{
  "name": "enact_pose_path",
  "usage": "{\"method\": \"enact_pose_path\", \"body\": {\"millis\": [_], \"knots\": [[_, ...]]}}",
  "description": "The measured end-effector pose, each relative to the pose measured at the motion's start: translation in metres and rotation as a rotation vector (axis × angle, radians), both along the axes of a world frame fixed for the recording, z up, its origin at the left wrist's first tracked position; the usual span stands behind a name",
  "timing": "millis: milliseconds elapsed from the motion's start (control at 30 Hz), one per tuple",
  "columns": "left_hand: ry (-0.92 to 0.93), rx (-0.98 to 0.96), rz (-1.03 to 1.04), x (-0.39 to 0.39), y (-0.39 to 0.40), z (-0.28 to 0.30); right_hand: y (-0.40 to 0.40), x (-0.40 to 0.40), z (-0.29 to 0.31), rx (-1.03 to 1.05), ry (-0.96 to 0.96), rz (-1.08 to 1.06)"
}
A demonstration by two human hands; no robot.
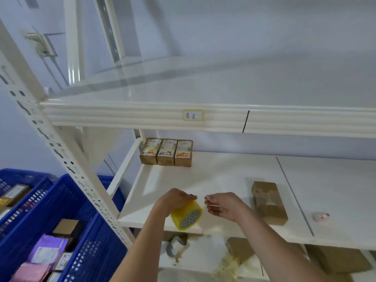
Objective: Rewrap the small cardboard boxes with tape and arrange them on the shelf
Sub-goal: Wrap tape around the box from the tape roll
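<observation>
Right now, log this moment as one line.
left hand: grips tape roll | right hand: pinches tape end | box: on shelf, untouched

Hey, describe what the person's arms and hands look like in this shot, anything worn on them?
Both forearms are bare as far as the frame shows: no sleeves, gloves, watch or bracelet in view. The left hand and right hand show no rings that I can make out, though the fingers are small and slightly blurred. Both arms enter from the bottom edge.
</observation>
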State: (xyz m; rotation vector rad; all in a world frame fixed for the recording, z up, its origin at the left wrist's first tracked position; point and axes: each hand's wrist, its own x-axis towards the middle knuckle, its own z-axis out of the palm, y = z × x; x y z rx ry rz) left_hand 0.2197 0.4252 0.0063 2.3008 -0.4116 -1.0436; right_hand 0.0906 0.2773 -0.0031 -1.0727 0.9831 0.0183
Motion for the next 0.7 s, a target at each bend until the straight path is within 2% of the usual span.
{"method": "enact_pose_path", "body": {"millis": [167,367,700], "knots": [[0.040,-0.154,-0.093,-0.022,-0.048,0.010,-0.058,-0.034,0.013,-0.046,-0.020,-0.067],[0.023,-0.380,-0.208,-0.048,-0.092,0.013,-0.126,-0.069,0.031,-0.096,-0.022,-0.041],[0.011,-0.377,-0.242,-0.090,-0.166,0.005,-0.200,-0.122,0.030,-0.060,-0.032,-0.066]]}}
